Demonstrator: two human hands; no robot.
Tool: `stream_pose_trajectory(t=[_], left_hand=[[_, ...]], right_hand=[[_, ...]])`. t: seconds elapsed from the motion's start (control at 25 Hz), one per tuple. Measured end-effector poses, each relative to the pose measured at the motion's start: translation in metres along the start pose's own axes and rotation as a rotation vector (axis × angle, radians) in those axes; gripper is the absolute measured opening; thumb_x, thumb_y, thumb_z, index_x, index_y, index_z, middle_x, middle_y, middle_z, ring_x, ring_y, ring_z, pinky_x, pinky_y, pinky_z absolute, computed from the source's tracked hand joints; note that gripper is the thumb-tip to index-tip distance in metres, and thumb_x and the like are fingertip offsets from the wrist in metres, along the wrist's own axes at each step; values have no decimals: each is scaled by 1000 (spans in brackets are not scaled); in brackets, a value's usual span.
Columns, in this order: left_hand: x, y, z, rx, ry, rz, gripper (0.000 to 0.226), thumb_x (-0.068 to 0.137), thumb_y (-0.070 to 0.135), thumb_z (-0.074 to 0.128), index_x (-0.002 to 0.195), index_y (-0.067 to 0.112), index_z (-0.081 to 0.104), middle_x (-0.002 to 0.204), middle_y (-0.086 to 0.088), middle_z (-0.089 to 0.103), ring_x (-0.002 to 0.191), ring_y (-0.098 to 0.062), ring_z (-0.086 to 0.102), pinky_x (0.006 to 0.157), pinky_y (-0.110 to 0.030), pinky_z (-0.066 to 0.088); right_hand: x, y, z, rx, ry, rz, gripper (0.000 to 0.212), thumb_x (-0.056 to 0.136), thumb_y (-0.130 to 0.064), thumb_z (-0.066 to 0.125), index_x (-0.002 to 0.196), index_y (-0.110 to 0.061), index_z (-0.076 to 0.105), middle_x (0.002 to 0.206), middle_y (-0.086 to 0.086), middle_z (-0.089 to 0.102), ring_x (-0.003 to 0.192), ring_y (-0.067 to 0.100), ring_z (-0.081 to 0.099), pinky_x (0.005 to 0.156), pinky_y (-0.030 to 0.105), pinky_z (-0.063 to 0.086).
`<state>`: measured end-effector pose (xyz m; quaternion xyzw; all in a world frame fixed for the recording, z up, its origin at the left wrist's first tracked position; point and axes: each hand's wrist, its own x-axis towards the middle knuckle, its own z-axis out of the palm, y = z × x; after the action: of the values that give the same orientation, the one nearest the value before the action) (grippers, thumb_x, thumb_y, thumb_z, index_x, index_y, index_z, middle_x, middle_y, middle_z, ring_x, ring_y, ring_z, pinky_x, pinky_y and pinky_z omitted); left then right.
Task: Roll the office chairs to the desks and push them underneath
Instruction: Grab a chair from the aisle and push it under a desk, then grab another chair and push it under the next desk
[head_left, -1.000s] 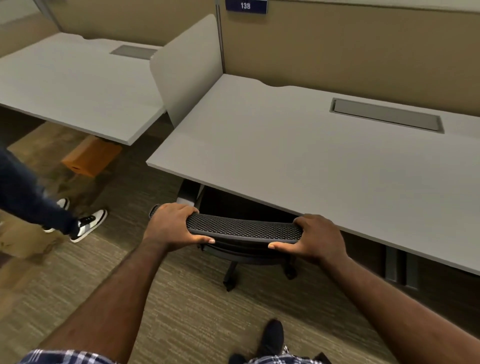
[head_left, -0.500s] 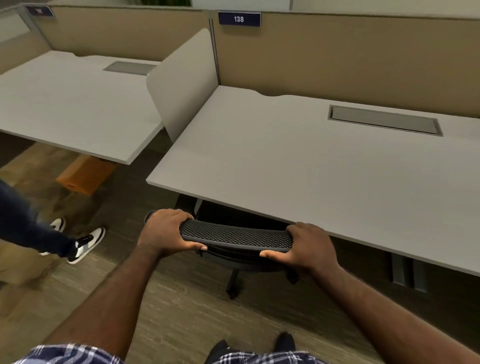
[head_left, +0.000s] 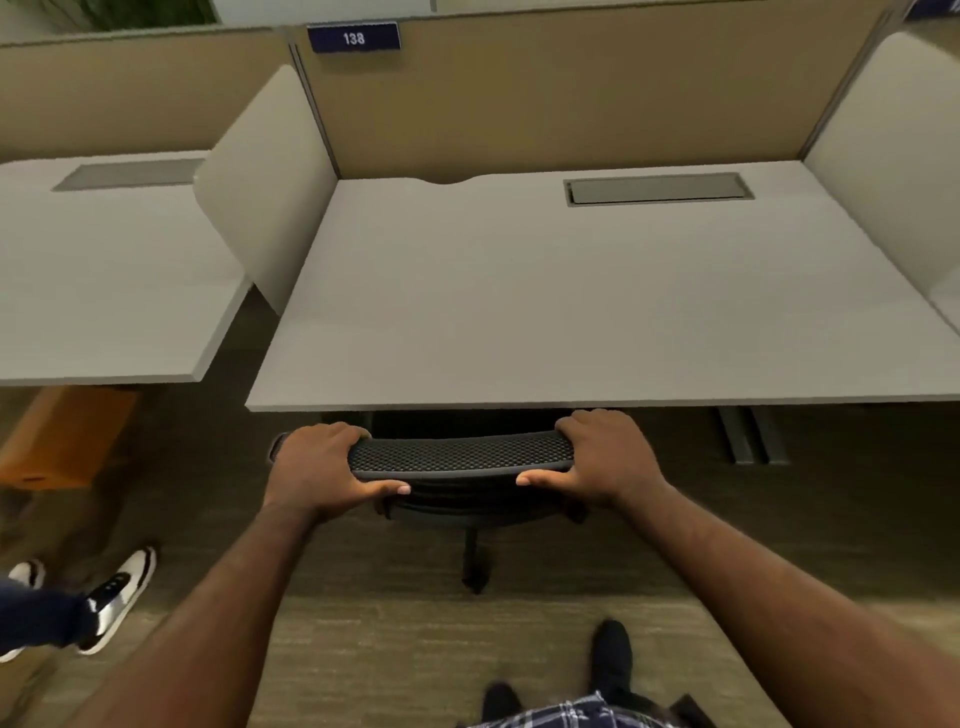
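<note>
A black office chair (head_left: 460, 453) with a mesh backrest stands at the front edge of a pale grey desk (head_left: 571, 312). Its seat is hidden under the desktop; only the top of the backrest, one base leg and a caster show. My left hand (head_left: 324, 467) grips the left end of the backrest top. My right hand (head_left: 597, 454) grips the right end. The desk sits in a cubicle with a tan back panel and a blue sign (head_left: 353, 37) reading 138.
A second grey desk (head_left: 104, 291) stands to the left behind a divider panel (head_left: 265, 187). An orange box (head_left: 62, 436) lies under it. Another person's leg and black-and-white sneakers (head_left: 117, 597) are at the lower left. Desk legs (head_left: 748, 436) stand at the right. Carpet floor.
The view has swung to face the desk squarely. The chair has gone further under the desktop with both hands still on the backrest. The other person's feet have shifted slightly.
</note>
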<state>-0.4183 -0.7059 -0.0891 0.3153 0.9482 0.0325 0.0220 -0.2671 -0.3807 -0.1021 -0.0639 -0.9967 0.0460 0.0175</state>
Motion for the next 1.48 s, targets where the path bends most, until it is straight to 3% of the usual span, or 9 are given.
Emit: stream_pose_trajectory(t=[0.08,0.2,0.32,0.44,0.68,0.84,1.0,1.12,1.48], left_hand=[[0,2,0,-9,-10,76,98,61,101,37,117,26,65,108,5,68,96,-16,61,87,-39,48],[1,29,1,-1,-23,255,111,65,98,36,138,16,53,135,-6,58,118,-27,56,99,-47,45],[13,89,-4,-56,-12,392,116,65,96,40,147,14,42,146,-9,48,129,-30,49,105,-47,40],[26,168,-7,-73,-16,594,117,66,95,40,152,16,33,153,-7,40,136,-27,41,110,-43,32],[31,349,6,-75,-59,913,115,66,97,39,155,26,21,161,2,25,145,-19,24,117,-38,17],[-9,480,28,-112,-61,1036,110,68,96,42,153,29,25,156,3,35,141,-18,32,114,-36,19],[-56,604,50,-119,-94,1148,110,69,96,38,153,24,30,154,0,39,140,-21,37,112,-34,17],[-87,684,57,-148,-107,1209,104,75,92,34,149,20,38,148,-3,48,136,-23,43,112,-40,29],[-150,906,89,-157,-150,1530,99,80,87,36,147,15,40,143,-8,53,132,-27,48,108,-46,35]], right_hand=[[-11,1,0,31,27,41,104,66,-102,19,114,-21,62,109,2,65,100,23,57,94,42,44],[-41,11,1,13,56,113,109,77,-95,17,146,-14,39,142,10,50,131,28,43,114,50,31],[-84,33,1,-41,-22,228,108,80,-91,10,157,-14,13,160,10,27,148,27,22,121,51,16],[-135,63,-1,-17,-33,367,107,80,-89,8,158,-16,6,163,8,22,150,25,16,121,50,13],[-284,141,-10,44,32,695,103,83,-86,14,156,-14,19,158,9,32,146,26,26,118,51,20],[-409,200,-15,73,73,911,98,84,-80,20,155,-13,26,155,9,37,142,27,33,116,50,25],[-533,254,-20,41,77,1058,92,88,-77,25,156,-15,21,158,8,31,145,26,28,117,49,21],[-616,279,-25,53,87,1203,90,91,-74,29,158,-18,10,164,4,19,150,24,16,119,49,15],[-780,327,-23,46,132,1521,93,86,-77,15,157,-17,16,164,5,20,151,26,16,119,55,8]])
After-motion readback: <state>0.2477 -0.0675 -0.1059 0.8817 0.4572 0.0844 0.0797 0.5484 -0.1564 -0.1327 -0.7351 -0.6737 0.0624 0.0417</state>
